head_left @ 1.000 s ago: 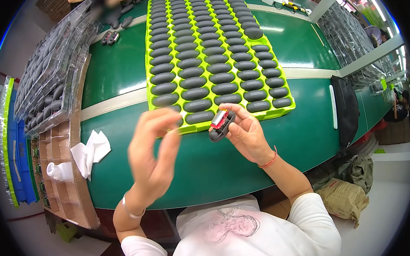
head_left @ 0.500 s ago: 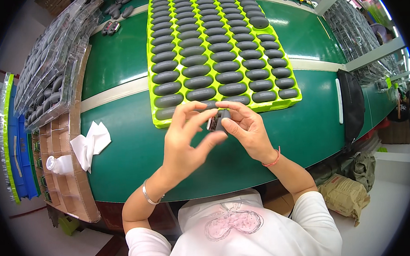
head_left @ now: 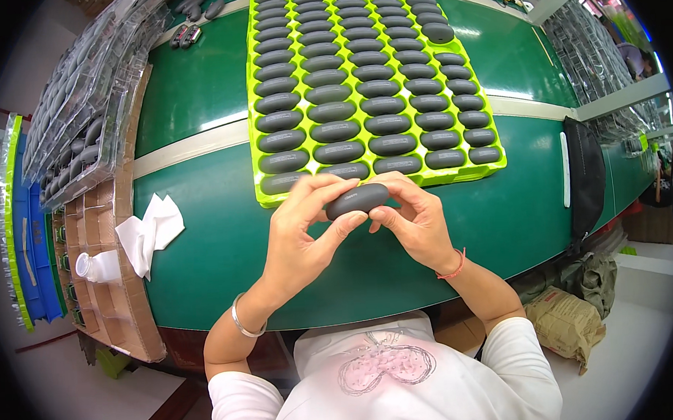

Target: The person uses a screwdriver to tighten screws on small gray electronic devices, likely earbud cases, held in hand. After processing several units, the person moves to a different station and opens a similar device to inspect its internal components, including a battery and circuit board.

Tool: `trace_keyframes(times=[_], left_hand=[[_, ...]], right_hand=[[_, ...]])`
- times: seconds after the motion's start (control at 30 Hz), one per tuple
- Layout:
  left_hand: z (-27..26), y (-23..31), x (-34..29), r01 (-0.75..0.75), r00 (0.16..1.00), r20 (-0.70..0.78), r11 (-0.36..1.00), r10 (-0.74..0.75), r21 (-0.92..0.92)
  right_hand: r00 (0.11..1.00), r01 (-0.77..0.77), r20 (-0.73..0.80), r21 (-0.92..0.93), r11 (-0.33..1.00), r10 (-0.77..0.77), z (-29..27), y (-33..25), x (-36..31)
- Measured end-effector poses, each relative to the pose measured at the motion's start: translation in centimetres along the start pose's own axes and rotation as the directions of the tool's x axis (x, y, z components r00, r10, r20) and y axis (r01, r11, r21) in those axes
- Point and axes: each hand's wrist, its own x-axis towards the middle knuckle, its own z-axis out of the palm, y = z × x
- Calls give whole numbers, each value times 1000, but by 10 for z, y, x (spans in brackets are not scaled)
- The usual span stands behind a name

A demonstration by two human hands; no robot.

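Note:
Between both hands, just past the near edge of a green tray, is a dark grey oval case (head_left: 357, 201) with small pale print on its smooth face. Thumb and fingers of my left hand (head_left: 301, 231) pinch its left end. At the other end, my right hand (head_left: 415, 225) grips it the same way, with the thumb below. The bright green tray (head_left: 262, 189) behind them holds rows of matching dark grey cases (head_left: 337, 151).
A crumpled white cloth (head_left: 155, 229) lies on the green table (head_left: 218, 269) at left. Beside it are a cardboard divider box (head_left: 133, 316) with a white bottle (head_left: 98, 266) and stacked clear trays (head_left: 80, 109) of cases. A black pouch (head_left: 583, 174) rests at the right edge.
The grey case has turned from showing its dark inner side with a metallic part to showing its smooth printed face. My left fingers have closed onto it.

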Motion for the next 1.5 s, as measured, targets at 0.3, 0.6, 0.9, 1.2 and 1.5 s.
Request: trace_keyframes(times=[0.3,0.6,0.9,1.2,1.5], left_hand=[[-14,-11,0,356,935,145,866,-325,-352],[-12,-4,-4,224,974,74,847,-215,-481],[-11,-9,-7,160,986,40,853,-161,-498],[-12,-15,-7,145,989,25,901,-147,-409],[-11,-15,-7,159,986,30,891,-162,-425]], right_hand=[[996,59,64,38,998,-61,-1,6,-4],[994,83,63,122,989,-91,-4,1,-8],[992,102,70,83,991,-108,-5,3,-8],[991,112,64,111,988,-119,-4,4,-7],[991,115,64,95,989,-121,-6,5,-8]])
